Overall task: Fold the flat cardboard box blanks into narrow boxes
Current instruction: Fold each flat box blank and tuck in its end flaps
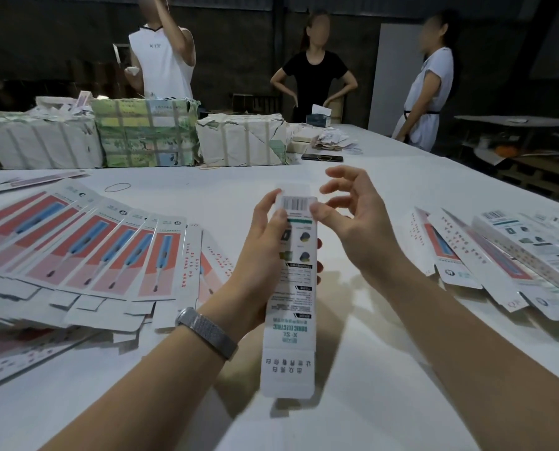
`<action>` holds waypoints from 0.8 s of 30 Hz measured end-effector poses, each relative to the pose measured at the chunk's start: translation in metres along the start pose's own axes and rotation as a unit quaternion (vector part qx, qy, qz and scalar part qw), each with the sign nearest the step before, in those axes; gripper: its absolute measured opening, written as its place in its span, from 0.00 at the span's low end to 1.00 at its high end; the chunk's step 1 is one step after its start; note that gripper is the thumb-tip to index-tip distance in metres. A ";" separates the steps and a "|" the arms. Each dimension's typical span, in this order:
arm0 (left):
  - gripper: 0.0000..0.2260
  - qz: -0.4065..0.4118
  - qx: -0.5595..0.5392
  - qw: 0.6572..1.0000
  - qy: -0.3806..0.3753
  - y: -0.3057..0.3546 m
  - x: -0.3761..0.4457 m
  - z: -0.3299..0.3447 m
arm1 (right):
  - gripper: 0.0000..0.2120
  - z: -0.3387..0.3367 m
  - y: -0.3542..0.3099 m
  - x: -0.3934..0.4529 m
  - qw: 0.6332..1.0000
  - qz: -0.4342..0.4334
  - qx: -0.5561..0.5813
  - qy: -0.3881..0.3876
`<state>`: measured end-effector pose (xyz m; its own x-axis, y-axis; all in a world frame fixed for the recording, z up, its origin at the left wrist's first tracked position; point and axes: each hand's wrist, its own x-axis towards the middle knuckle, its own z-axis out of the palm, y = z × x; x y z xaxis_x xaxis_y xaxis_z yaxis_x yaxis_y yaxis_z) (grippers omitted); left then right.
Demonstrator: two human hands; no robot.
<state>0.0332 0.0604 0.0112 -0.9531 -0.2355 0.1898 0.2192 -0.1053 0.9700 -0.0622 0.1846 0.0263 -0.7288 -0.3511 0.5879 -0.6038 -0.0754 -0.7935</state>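
A long narrow white box blank [296,297] with a barcode at its far end and green print stands lengthwise above the white table [369,385]. My left hand [262,252] grips it round the upper half, fingers wrapped behind it. My right hand [353,219] is at the far end, its thumb pressing the barcode panel while the other fingers curve loosely above the top flap. Flat blanks [86,255] printed red and blue lie fanned out on the left. More blanks and narrow boxes [505,255] lie heaped on the right.
Strapped bundles of stock [141,135] line the far side of the table. A rubber band [118,187], a dark phone [322,157] and a tissue box [319,117] lie beyond. Three people stand behind the table, one in black [314,76].
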 end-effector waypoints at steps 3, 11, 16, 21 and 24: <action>0.14 0.016 -0.032 0.999 0.016 0.000 -0.001 0.000 | 0.17 0.009 0.003 -0.004 0.998 0.026 0.042 -0.026; 0.13 -0.002 -0.003 1.000 -0.022 -0.005 -0.003 0.002 | 0.12 0.005 0.002 -0.002 0.993 0.057 0.084 -0.063; 0.13 -0.003 -0.015 0.999 -0.035 -0.003 -0.001 -0.001 | 0.12 0.004 0.000 -0.002 0.990 0.065 0.117 -0.042; 0.12 -0.015 -0.010 0.998 -0.066 0.002 -0.004 0.000 | 0.16 0.000 -0.003 -0.002 0.974 0.064 0.217 -0.001; 0.13 -0.021 -0.007 0.998 -0.066 0.001 -0.004 0.002 | 0.24 0.001 -0.004 -0.003 0.963 0.075 0.260 0.003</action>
<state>0.0369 0.0633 0.0117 -0.9804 -0.1019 0.1686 0.1809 -0.1259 0.9754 -0.0569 0.1847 0.0274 -0.7982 -0.3897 0.4595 -0.2492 -0.4808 -0.8407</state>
